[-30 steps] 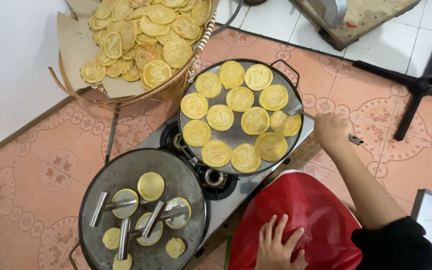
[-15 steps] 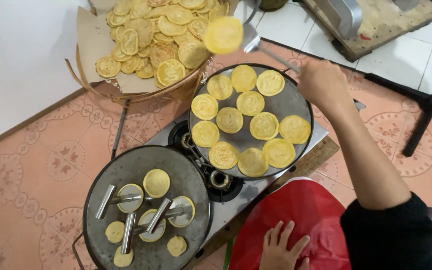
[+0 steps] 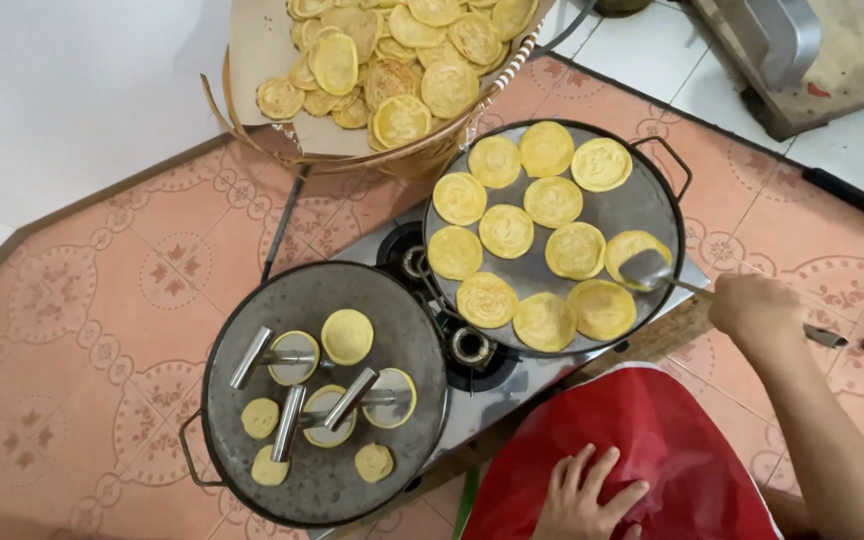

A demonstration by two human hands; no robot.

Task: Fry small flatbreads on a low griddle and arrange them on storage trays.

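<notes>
My right hand (image 3: pixel 758 309) grips a thin metal spatula (image 3: pixel 646 268) whose blade rests on a yellow flat cake at the right side of the round griddle (image 3: pixel 639 207). Several golden round cakes (image 3: pixel 505 231) lie on that griddle. My left hand (image 3: pixel 583 497) lies flat, fingers spread, on a red cloth (image 3: pixel 652 440) over my lap. A second round griddle (image 3: pixel 407 320) at the lower left carries several smaller cakes (image 3: pixel 347 336) and three metal stamps (image 3: pixel 352 397) with ring-shaped heads.
A paper-lined woven basket (image 3: pixel 422 150) heaped with cooked cakes (image 3: pixel 401 120) stands behind the griddles. Both griddles sit on a low two-burner stove (image 3: pixel 472 346) on a pink patterned tiled floor (image 3: pixel 102 330). A wooden board with a grey metal thing (image 3: pixel 802 55) lies at the top right.
My right hand tossed a cake from the spatula into the basket, then came back down to the right edge of the griddle. My left hand stayed on the red cloth.
</notes>
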